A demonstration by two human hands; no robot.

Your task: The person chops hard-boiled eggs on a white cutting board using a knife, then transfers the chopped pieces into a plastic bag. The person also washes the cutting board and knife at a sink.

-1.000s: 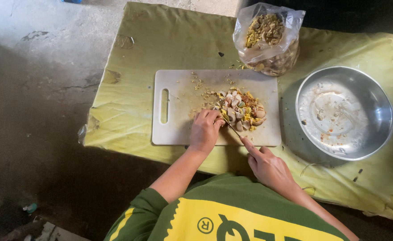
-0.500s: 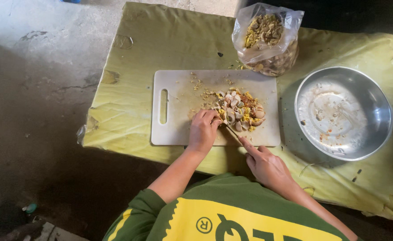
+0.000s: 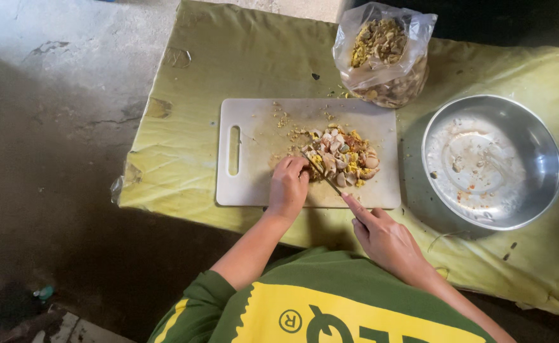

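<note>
A white cutting board (image 3: 254, 152) lies on a yellow-green sheet (image 3: 228, 63). On its right half sits a heap of chopped pale and yellow pieces (image 3: 346, 159). My left hand (image 3: 287, 187) rests curled on the board at the heap's left edge, fingertips touching the pieces. My right hand (image 3: 384, 238) grips a knife (image 3: 320, 174) whose thin blade runs up-left into the heap beside my left fingers.
A clear plastic bag (image 3: 384, 54) full of similar pieces stands behind the board. A round metal bowl (image 3: 492, 162) with scraps in it sits to the right. Bare grey concrete floor (image 3: 44, 127) lies to the left of the sheet.
Both hands stay at the heap. The knife blade and my left fingers have shifted only slightly over the pieces.
</note>
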